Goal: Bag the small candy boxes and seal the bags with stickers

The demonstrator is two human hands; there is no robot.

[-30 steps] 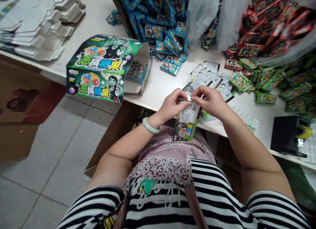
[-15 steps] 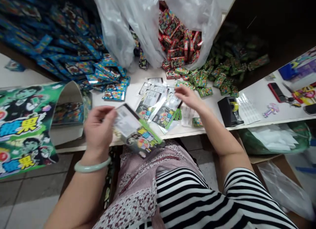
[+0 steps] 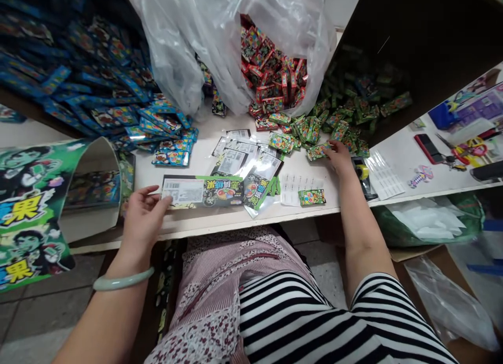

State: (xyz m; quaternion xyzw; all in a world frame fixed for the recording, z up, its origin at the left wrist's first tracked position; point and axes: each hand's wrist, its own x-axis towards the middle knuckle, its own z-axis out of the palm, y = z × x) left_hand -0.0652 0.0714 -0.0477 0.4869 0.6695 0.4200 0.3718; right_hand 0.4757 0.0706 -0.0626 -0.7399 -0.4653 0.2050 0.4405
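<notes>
My left hand (image 3: pixel 146 212) rests at the left end of a printed card (image 3: pixel 223 191) with a barcode label. Its thumb lies over the card's lower left corner, and its fingers are spread loosely beside the edge. The card lies flat near the front edge of the white shelf. Farther right, my right hand (image 3: pixel 338 157) has its fingertips closed on a small green candy packet (image 3: pixel 316 151) by the green heap. Several more cards in clear sleeves (image 3: pixel 261 178) overlap in the middle. A single green packet (image 3: pixel 312 197) lies on a sticker sheet (image 3: pixel 290 188).
Blue packets (image 3: pixel 171 157) are heaped at left, and red packets (image 3: pixel 271 86) fill a clear plastic bag (image 3: pixel 168 50). A printed green box (image 3: pixel 35 207) stands open at left. At right are a tape dispenser (image 3: pixel 364 178), label sheets (image 3: pixel 387 175) and a red-cased device (image 3: pixel 428 148).
My left hand has lowered the printed card onto the shelf and loosened its fingers. My right hand has moved right, from the sleeved cards to a green candy packet.
</notes>
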